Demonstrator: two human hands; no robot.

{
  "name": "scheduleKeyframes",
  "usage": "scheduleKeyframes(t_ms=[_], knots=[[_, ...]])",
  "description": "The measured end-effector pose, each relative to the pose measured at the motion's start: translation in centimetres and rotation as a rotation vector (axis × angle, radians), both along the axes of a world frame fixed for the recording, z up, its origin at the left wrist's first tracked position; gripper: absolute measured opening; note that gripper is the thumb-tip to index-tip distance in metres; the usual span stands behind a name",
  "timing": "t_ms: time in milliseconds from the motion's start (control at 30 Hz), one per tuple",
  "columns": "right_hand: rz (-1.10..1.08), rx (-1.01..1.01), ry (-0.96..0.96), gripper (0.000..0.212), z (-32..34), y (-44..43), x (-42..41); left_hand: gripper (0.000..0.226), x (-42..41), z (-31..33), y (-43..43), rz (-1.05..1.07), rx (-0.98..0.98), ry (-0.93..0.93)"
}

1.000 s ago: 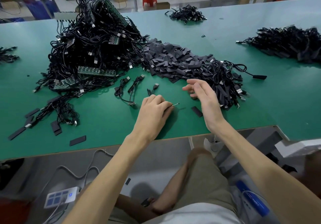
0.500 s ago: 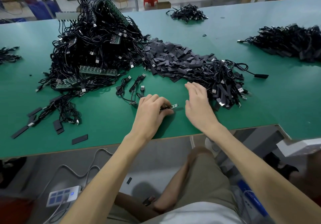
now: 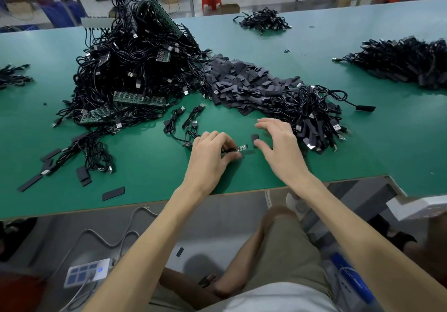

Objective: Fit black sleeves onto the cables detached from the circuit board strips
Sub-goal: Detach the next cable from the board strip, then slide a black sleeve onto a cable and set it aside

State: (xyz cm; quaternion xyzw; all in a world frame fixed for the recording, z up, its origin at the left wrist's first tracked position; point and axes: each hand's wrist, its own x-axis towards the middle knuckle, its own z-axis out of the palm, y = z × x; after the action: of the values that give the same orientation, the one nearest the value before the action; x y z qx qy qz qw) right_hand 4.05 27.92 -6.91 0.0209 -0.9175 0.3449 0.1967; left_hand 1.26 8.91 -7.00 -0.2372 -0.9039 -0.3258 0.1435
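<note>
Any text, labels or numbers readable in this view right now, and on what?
No text can be read.
On the blue pack: pale print, too blurred.
On the circuit board strip: markings too small.
On the cable end in the left hand: nothing legible.

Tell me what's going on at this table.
A person is sleeving cables. The left hand pinches a cable, its bare connector end pointing right. The open right hand hovers over a loose sleeve on the table, not yet fitted. Behind lie a cable heap and a sleeve pile.
</note>
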Motion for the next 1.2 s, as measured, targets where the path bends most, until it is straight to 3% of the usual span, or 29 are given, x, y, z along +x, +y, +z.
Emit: scheduleKeyframes(t_ms=[100,300,433,567,767,1200], knots=[[-0.035,0.108,-0.1,0.047,-0.3,-0.1,-0.2,0.021,0.1,0.1,0.0,0.003,0.015,-0.012],[0.032,0.13,-0.078,0.028,-0.5,-0.2,-0.1,0.019,0.2,0.2,0.0,0.0,0.023,-0.027],[0.017,0.111,-0.06,0.044,-0.4,-0.3,0.0,0.019,0.1,0.2,0.0,0.001,0.025,-0.019],[0.042,-0.104,-0.021,0.038,-0.2,-0.4,0.0,0.018,0.0,0.2,0.0,0.002,0.016,0.001],[0.085,-0.458,-0.149,0.025,0.4,0.4,0.0,0.012,-0.2,-0.1,0.1,0.002,0.027,0.015],[0.205,-0.51,-0.17,0.033,0.5,0.5,0.2,0.013,0.0,0.2,0.2,0.018,0.039,-0.002]])
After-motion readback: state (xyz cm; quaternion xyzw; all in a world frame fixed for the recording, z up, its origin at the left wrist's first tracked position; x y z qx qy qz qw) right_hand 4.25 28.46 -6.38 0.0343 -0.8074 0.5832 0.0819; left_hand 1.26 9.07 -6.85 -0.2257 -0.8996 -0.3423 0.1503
